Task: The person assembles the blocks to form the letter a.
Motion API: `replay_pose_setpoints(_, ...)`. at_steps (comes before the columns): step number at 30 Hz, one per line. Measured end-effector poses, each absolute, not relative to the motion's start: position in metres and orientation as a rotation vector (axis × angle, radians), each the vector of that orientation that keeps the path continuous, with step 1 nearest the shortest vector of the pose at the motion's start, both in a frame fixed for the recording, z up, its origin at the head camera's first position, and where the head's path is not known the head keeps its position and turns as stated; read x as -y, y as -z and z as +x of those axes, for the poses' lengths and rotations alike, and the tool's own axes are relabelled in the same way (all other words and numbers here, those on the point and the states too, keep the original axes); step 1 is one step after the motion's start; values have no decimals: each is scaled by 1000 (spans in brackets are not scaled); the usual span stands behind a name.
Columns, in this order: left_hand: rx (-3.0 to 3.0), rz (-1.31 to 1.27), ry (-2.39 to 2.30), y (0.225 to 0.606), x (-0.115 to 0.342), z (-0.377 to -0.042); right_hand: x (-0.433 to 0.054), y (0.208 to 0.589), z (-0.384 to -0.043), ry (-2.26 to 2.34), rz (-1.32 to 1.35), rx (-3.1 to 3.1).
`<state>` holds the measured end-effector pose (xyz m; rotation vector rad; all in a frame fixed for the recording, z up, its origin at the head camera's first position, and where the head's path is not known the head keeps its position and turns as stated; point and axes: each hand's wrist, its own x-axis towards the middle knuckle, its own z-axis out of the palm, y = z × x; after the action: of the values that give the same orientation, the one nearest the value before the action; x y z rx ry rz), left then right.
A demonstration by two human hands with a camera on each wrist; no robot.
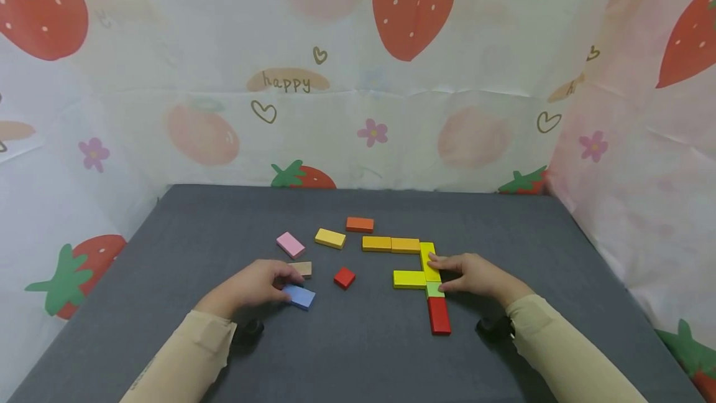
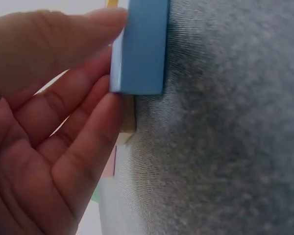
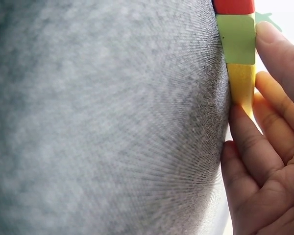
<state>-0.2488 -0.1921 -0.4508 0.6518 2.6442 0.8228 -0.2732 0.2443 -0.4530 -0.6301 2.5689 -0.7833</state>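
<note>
A blue block (image 1: 300,297) lies flat on the table, and my left hand (image 1: 258,288) pinches its left end between thumb and fingers. In the left wrist view the thumb is on one long edge of the blue block (image 2: 142,54). A tan block (image 1: 302,269) lies just behind it, partly hidden by the fingers. My right hand (image 1: 475,274) rests beside a joined row of blocks. Its fairly straight fingers touch the upright yellow block (image 1: 427,258), and the thumb is at the small green block (image 1: 434,290). A red block (image 1: 439,316) adjoins the green one.
Another yellow block (image 1: 409,279) branches left from the row; two orange-yellow blocks (image 1: 390,244) lie end to end at its top. Loose blocks lie apart: pink (image 1: 290,245), pale yellow (image 1: 330,238), orange (image 1: 360,224) and small red (image 1: 344,278). A strawberry-print cloth (image 1: 347,135) hangs behind the grey table.
</note>
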Motion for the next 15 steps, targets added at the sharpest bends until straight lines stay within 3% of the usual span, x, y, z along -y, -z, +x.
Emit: replay_pose_setpoints(15, -2660, 598, -723, 450, 192, -244, -247, 458, -277, 751, -642, -2579)
